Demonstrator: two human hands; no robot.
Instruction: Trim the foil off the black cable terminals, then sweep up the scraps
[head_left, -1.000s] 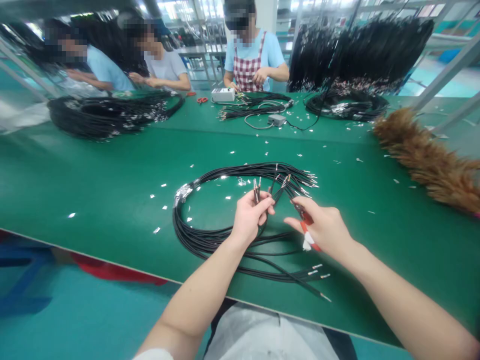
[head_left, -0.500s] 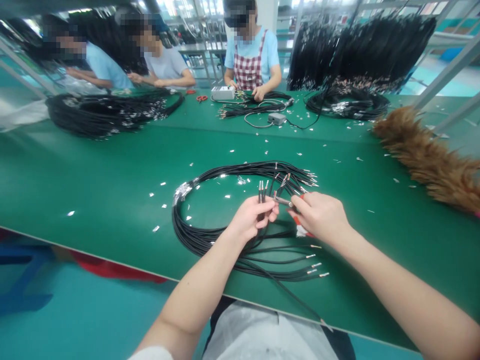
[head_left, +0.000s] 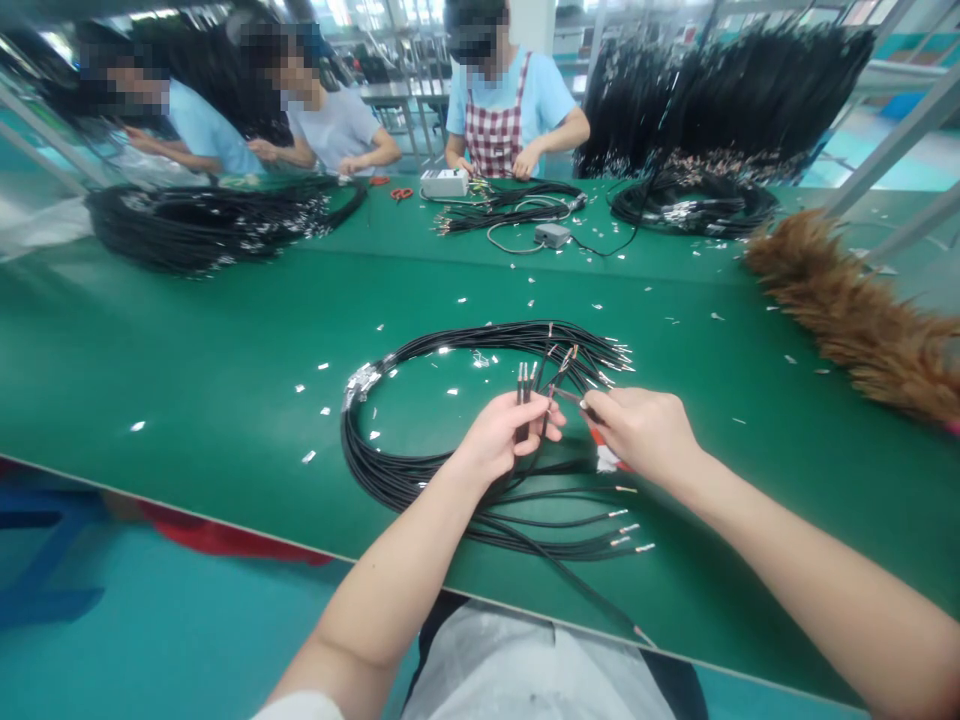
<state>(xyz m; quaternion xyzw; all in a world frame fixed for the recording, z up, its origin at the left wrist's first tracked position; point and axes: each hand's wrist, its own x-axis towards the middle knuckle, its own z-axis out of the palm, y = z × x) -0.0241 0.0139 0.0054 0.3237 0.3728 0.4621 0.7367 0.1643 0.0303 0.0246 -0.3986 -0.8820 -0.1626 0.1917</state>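
Observation:
My left hand [head_left: 511,430] is closed round several black cables [head_left: 523,392], whose silvery tips stick up above the fingers. One more cable end rises between its fingertips and my right hand [head_left: 646,428]. That hand grips red-handled pliers [head_left: 606,452] with white on the handle; their narrow metal nose points left at this cable end. Fingers cover most of the tool. Around both hands lies a looped bundle of black cables [head_left: 375,440], bound with shiny wrap [head_left: 361,382] at its left bend. Its loose ends fan out to the right, some with bare wires.
White scraps [head_left: 309,457] dot the green table [head_left: 187,350]. Further cable coils [head_left: 150,225], red scissors [head_left: 401,194], a white box [head_left: 444,183] and a small grey box [head_left: 552,235] lie across it. A brown feather duster [head_left: 847,310] lies right. Three people work opposite.
The pliers have tilted slightly, with their nose still beside the cable end. My left fingertips have spread a little. Opposite, the person in the checked apron has drawn a hand back.

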